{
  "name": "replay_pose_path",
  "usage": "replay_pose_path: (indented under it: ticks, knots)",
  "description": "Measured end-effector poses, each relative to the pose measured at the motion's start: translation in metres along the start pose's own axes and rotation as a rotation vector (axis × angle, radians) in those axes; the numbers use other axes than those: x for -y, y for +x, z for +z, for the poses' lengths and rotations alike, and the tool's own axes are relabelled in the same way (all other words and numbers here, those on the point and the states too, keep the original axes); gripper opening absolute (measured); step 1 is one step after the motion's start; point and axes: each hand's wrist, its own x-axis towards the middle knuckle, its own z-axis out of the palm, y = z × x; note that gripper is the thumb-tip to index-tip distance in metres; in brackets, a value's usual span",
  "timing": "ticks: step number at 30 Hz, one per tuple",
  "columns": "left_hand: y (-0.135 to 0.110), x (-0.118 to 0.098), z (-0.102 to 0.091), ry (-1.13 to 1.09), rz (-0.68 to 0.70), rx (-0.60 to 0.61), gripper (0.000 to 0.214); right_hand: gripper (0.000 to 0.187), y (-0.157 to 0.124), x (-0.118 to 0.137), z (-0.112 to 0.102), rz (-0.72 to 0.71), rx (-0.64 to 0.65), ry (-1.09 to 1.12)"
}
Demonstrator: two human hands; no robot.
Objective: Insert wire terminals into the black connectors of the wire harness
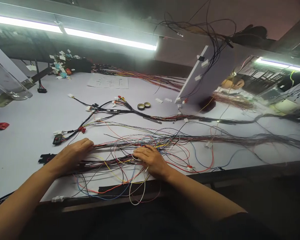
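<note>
Our left hand (77, 149) curls over the left part of the loose wire bundle (121, 160), which lies along the surface (22, 115) near its front edge; our right hand (152, 161) rests on it farther right. We cannot tell whether either grips. 2 tape rolls (144, 106) lie beyond.

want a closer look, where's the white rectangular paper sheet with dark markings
In the head view, the white paper sheet lies left of centre toward the back of the white tabletop, just before the long red-and-yellow wire bundle.
</note>
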Motion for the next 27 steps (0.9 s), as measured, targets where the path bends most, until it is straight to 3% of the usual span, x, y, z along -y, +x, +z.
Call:
replay_pose_path:
  ticks: [4,9,13,16,18,22,24,27]
  knots:
    - [-0.001,-0.008,-0.009,-0.054,0.002,-0.013,0.030,0.035,0.004,0.001,-0.004,-0.004,-0.019,0.065]
    - [-0.018,-0.002,-0.015,-0.065,0.026,-0.031,0.035,0.030,0.027,0.016,-0.012,-0.120,-0.145,0.161]
    - [-0.054,-0.001,-0.024,-0.053,-0.094,-0.199,0.037,0.031,0.050,0.034,-0.012,-0.192,-0.145,0.261]
    - [-0.076,-0.019,-0.031,-0.081,-0.152,-0.336,0.034,0.031,0.065,0.048,-0.007,-0.253,-0.115,0.287]
    - [-0.081,-0.036,-0.026,-0.082,-0.127,-0.353,0.031,0.031,0.074,0.056,-0.004,-0.291,-0.085,0.295]
    - [-0.079,-0.054,0.003,-0.002,0.005,-0.191,0.044,0.032,0.092,0.059,0.009,-0.362,0.020,0.190]
    - [-0.079,-0.049,0.017,0.048,0.033,-0.167,0.046,0.031,0.098,0.049,0.015,-0.363,0.115,0.090]
    - [-0.082,-0.030,0.028,0.046,0.057,-0.222,0.036,0.033,0.093,0.023,0.017,-0.334,0.219,0.000]
